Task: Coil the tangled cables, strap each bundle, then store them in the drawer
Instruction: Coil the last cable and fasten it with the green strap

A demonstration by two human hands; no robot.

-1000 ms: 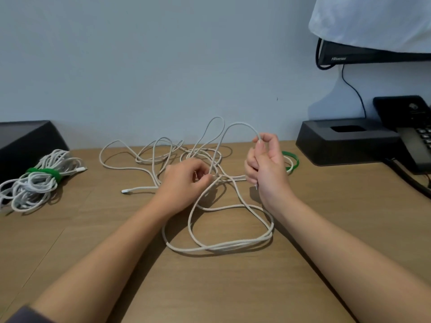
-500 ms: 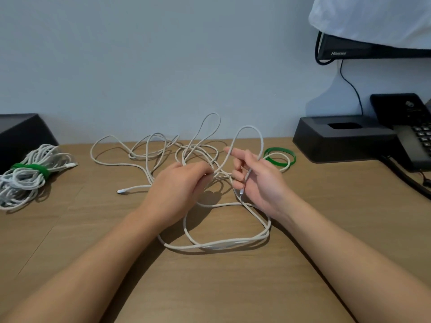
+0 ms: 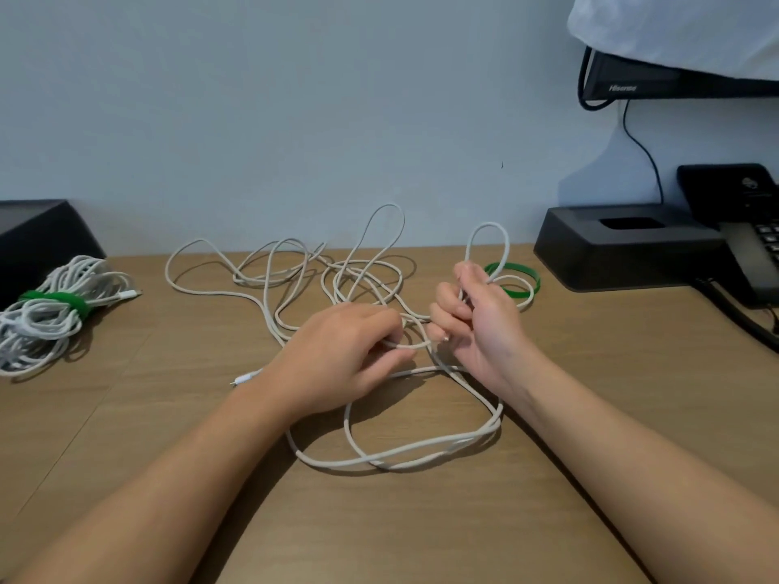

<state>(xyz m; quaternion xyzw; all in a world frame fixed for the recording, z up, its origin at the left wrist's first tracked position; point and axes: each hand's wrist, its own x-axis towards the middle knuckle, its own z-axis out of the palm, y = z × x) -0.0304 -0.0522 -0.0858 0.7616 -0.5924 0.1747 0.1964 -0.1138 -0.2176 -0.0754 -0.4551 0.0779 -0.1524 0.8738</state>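
A long white cable (image 3: 404,455) lies tangled in loose loops across the middle of the wooden desk (image 3: 632,394). My left hand (image 3: 337,356) pinches a strand of it near the centre. My right hand (image 3: 480,326) grips another stretch, from which a tall loop stands up above the fingers. A green strap (image 3: 516,292) lies flat just behind my right hand. At the far left rests a coiled white bundle (image 3: 46,318) bound with a green strap. One white plug end (image 3: 242,379) pokes out beside my left wrist.
A black box (image 3: 38,238) stands at the back left against the wall. At the back right sit a black stand (image 3: 624,250), a desk phone (image 3: 754,246) with its cord, and a monitor (image 3: 657,82) under a white cloth. No drawer is in view.
My right hand has turned and closed on the cable, lifting a narrower loop above its fingers. My left hand shifted slightly towards it, still pinching a strand.
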